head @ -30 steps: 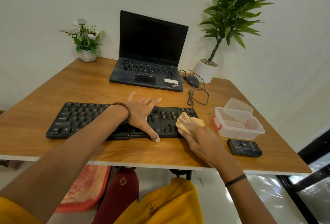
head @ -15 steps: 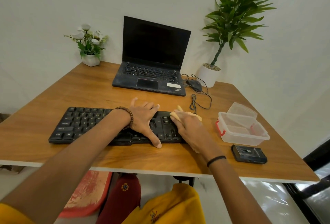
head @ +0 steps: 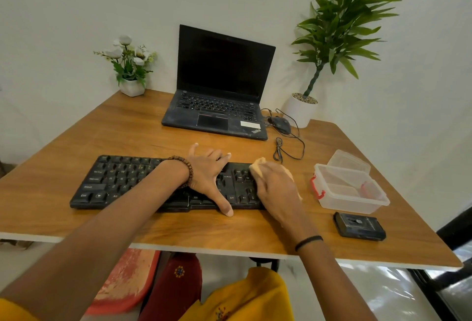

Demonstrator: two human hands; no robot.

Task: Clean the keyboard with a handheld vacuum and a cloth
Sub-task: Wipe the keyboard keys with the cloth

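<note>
Black keyboard (head: 122,182) near front edge of wooden table (head: 127,129); left hand (head: 208,176) splayed flat on keys, grip apart; right hand (head: 277,187) at keyboard's right end, grip clamped on yellow cloth (head: 258,166); clear plastic box (head: 350,187) just beside.

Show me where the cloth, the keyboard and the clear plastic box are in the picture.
cloth (head: 256,166), head view, on the pale yellow edge showing beyond the right hand.
keyboard (head: 120,180), head view, on the bare keys of its left half.
clear plastic box (head: 357,202), head view, on its near wall.
</note>
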